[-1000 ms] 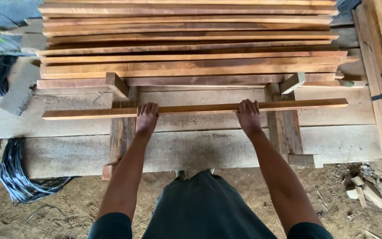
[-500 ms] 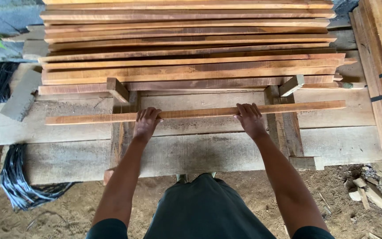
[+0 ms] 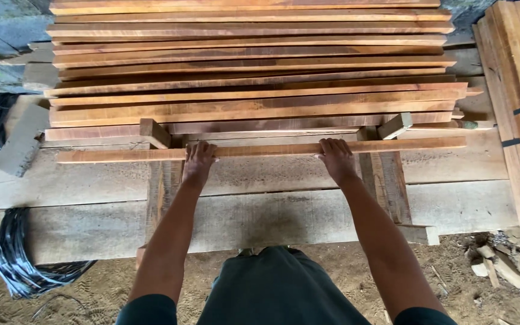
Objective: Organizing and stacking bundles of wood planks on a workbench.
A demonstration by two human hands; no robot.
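Wooden slat [image 3: 260, 150] lies crosswise on grey planks [image 3: 260, 210]; left hand [image 3: 199, 159] and right hand [image 3: 335, 156] grip it, near stacked boards [image 3: 248, 72].

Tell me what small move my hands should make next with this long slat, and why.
Probably push the slat forward against the stacked slats. Both the left hand and right hand already grip it, and a gap separates it from the stack's near edge.

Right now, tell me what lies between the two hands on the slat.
In the head view, only the bare slat runs between left hand and right hand; nothing rests on that stretch.
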